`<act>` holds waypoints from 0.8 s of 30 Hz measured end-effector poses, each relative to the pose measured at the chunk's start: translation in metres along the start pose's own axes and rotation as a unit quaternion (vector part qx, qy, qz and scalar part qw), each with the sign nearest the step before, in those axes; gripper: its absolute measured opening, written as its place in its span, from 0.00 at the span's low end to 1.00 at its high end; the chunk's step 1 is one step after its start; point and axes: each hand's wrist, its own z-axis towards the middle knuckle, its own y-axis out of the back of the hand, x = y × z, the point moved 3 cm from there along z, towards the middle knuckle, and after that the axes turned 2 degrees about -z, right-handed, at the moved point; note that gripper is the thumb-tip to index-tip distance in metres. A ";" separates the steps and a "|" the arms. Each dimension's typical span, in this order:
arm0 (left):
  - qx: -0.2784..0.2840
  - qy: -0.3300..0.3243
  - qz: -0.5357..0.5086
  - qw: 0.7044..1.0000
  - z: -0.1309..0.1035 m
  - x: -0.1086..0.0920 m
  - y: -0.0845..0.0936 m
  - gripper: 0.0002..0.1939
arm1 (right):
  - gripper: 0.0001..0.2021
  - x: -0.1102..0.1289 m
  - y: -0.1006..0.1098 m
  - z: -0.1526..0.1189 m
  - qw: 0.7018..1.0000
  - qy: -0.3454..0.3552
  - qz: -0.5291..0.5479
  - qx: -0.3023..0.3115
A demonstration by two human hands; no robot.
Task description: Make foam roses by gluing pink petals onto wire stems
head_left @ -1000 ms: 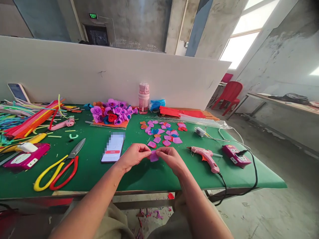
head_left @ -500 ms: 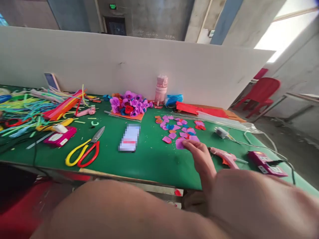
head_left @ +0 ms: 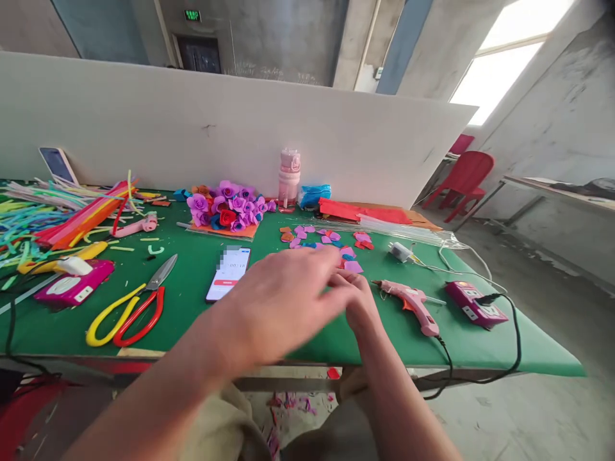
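My left hand (head_left: pixel 288 291) reaches across over the green table (head_left: pixel 192 339), its fingers meeting my right hand (head_left: pixel 355 298) just in front of the scattered petals (head_left: pixel 353 266). The left hand is blurred, and what it holds, if anything, cannot be made out. My right hand's fingers are bent together and partly covered by the left; no petal shows in them. A lit phone (head_left: pixel 228 275) lies left of my left hand. To the right of my right hand rests a pink glue gun (head_left: pixel 413 301).
Scissors (head_left: pixel 139 307) with yellow and red handles lie at left, near a magenta power strip (head_left: pixel 74 285) and pipe cleaners (head_left: pixel 81 218). Purple paper roses (head_left: pixel 228 205) and a pink bottle (head_left: pixel 289 179) stand behind. A second power strip (head_left: pixel 475 304) and cables are at right.
The view has shifted right. My left hand has come over to my right hand, which held a purple petal before and has drawn back from the petals. The glue gun is now uncovered.
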 end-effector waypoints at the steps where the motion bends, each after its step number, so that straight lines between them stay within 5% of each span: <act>1: -0.004 -0.039 0.054 0.998 0.003 -0.008 0.003 0.05 | 0.12 -0.001 0.000 0.002 1.000 0.012 0.011 -0.010; 4: -0.032 -0.103 0.134 0.985 0.013 -0.001 0.009 0.09 | 0.11 -0.007 -0.002 0.008 0.998 0.028 0.054 -0.028; 11: -0.008 -0.056 0.053 0.997 0.038 0.064 -0.009 0.09 | 0.10 -0.006 -0.005 0.010 0.994 0.018 0.094 -0.043; 24: -0.039 -0.028 -0.074 0.996 0.040 0.084 -0.039 0.11 | 0.10 -0.004 0.000 0.006 0.991 0.015 0.127 -0.033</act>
